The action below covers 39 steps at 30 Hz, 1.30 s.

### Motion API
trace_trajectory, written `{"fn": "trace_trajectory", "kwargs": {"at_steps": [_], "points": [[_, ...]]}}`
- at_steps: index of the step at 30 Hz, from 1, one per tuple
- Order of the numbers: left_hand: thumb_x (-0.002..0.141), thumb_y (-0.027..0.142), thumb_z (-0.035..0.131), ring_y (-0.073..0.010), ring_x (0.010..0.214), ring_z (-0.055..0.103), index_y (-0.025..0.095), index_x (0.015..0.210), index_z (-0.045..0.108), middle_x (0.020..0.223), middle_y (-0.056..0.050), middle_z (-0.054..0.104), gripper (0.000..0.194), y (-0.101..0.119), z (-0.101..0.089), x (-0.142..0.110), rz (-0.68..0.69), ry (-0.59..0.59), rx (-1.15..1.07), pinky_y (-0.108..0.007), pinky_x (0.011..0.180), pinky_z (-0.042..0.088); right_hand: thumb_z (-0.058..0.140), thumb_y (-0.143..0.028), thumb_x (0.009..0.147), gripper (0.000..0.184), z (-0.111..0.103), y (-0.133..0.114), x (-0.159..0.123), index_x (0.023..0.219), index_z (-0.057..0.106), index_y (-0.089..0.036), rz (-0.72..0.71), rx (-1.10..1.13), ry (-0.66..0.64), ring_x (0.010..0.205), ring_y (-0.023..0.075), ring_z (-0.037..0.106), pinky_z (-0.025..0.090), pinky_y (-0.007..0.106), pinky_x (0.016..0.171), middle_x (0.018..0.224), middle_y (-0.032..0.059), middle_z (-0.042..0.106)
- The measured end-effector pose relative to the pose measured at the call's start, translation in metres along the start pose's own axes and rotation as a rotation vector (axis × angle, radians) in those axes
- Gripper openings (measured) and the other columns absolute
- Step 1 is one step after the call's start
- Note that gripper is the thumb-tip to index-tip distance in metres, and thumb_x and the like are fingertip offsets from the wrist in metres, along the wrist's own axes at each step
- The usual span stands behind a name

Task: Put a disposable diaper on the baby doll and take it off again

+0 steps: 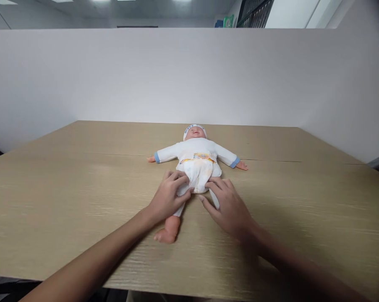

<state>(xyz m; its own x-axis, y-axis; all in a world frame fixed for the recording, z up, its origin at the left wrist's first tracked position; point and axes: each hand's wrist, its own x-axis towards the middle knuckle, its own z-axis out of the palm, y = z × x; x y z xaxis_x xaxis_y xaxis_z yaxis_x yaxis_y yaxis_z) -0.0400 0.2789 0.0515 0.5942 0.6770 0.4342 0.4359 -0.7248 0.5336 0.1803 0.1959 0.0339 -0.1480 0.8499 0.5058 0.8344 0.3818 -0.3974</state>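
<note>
A baby doll (197, 146) lies on its back with its arms spread and its head toward the far side. It wears a white top with blue cuffs, a white cap with lettering, and a white diaper (199, 174) with an orange printed waistband. My left hand (170, 191) is closed at the diaper's leg edge on the left, thumb near the crotch. My right hand (228, 205) has its fingers curled on the opposite leg edge, thumb slightly apart. One bare doll foot (168, 230) shows below my left hand; my right hand hides the other lower leg.
The doll rests on a wood-grain table (82, 201). A white partition (189, 75) rises behind the table's far edge, and a pale wall stands at the right. The near table edge runs beneath my forearms.
</note>
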Motion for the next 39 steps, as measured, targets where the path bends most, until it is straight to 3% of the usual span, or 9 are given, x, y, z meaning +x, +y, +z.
{"fn": "trace_trajectory", "kwargs": {"at_steps": [3,9,14,18,22,28,32,39], "points": [[0.103,0.035,0.066,-0.0306,0.116,0.053,0.023,0.096,0.064,0.128,-0.007,0.071,0.014,0.001,0.0,-0.001,-0.001,0.007,-0.019,-0.048,0.104,0.045,0.069,-0.033,0.102,0.015,0.002,-0.002,0.0,0.113,0.064,-0.025,0.032,0.046,-0.019,0.116,0.0372,0.061,0.053,0.056,0.102,0.122,0.0118,0.073],[0.098,0.038,0.071,-0.0292,0.108,0.053,0.024,0.098,0.061,0.1,-0.005,0.065,0.017,-0.002,0.003,0.001,-0.108,-0.027,-0.125,-0.045,0.098,0.047,0.068,-0.036,0.098,0.017,0.01,-0.001,0.007,0.107,0.06,-0.024,0.171,0.106,0.048,0.106,0.0341,0.064,0.055,0.046,0.089,0.104,0.0116,0.069],[0.092,0.04,0.078,-0.0221,0.097,0.056,0.023,0.109,0.052,0.106,-0.004,0.06,0.036,-0.013,0.006,0.003,-0.184,0.016,-0.304,-0.036,0.085,0.048,0.072,-0.038,0.092,0.028,0.001,0.005,0.014,0.111,0.055,-0.026,0.304,0.2,0.099,0.099,0.0297,0.071,0.052,0.041,0.086,0.104,0.0071,0.075],[0.089,0.043,0.084,-0.0192,0.097,0.058,0.024,0.107,0.045,0.116,-0.004,0.059,0.048,-0.017,0.003,0.002,-0.251,0.049,-0.413,-0.034,0.086,0.048,0.078,-0.048,0.091,0.034,-0.016,0.012,0.017,0.108,0.056,-0.027,0.403,0.271,0.032,0.093,0.0266,0.075,0.05,0.038,0.083,0.098,0.0011,0.081],[0.084,0.044,0.089,-0.0217,0.103,0.064,0.022,0.115,0.054,0.124,-0.007,0.064,0.052,-0.011,-0.001,-0.002,-0.349,0.08,-0.429,-0.037,0.091,0.05,0.077,-0.052,0.094,0.027,-0.029,0.014,0.019,0.096,0.068,-0.027,0.388,0.246,-0.036,0.083,0.0242,0.074,0.049,0.037,0.077,0.098,0.0007,0.083],[0.089,0.054,0.083,-0.0261,0.096,0.062,0.021,0.105,0.074,0.102,-0.006,0.075,0.038,0.0,-0.007,0.001,-0.343,-0.052,-0.219,-0.038,0.086,0.047,0.07,-0.05,0.099,0.025,-0.028,0.012,0.018,0.092,0.078,-0.028,0.31,0.172,-0.098,0.091,0.028,0.07,0.047,0.04,0.083,0.095,0.0023,0.083],[0.096,0.061,0.074,-0.0235,0.091,0.064,0.019,0.105,0.075,0.102,-0.006,0.076,0.043,-0.001,-0.008,0.006,-0.388,-0.151,-0.502,-0.034,0.08,0.048,0.066,-0.051,0.099,0.03,-0.016,0.015,0.016,0.087,0.075,-0.025,0.288,0.202,-0.085,0.098,0.0297,0.067,0.047,0.042,0.091,0.1,0.0052,0.081],[0.086,0.064,0.084,-0.0244,0.093,0.067,0.018,0.102,0.076,0.101,-0.007,0.076,0.05,-0.01,-0.003,0.007,-0.447,-0.069,-0.702,-0.033,0.078,0.052,0.069,-0.056,0.096,0.034,-0.013,0.018,0.018,0.085,0.073,-0.024,0.419,0.4,-0.06,0.079,0.0237,0.064,0.044,0.035,0.073,0.086,0.0016,0.075]]}}
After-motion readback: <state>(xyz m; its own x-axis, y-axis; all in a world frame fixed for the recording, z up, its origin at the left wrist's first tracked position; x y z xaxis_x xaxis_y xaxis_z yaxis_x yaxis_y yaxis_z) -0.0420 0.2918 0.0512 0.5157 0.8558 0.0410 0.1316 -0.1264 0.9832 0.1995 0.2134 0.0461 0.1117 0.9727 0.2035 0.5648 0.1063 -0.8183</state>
